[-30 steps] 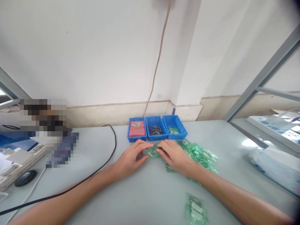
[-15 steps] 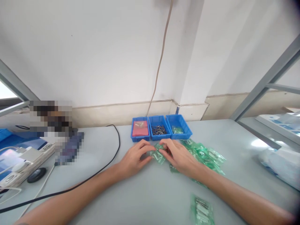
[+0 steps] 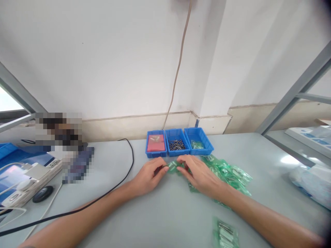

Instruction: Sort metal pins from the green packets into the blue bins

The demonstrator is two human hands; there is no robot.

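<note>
A small green plastic bag with pale pieces inside is stretched between my two hands, just in front of the blue bins. My left hand pinches its left edge between thumb and fingers. On the other side, my right hand grips the right edge, thumb against fingertips. Beneath and beyond my right hand spreads a pile of filled green bags. One more green bag, holding metal pins and white pieces, lies close to the front edge of view.
Three blue bins stand along the back: one with pink sheets, one with metal screws or pins, one with green bags. A black cable crosses my left forearm. A power strip and mouse sit left.
The green bag between my hands has turned from hanging down to being held flatter and folded. My fingers have shifted along its edges. The view has tilted slightly.
</note>
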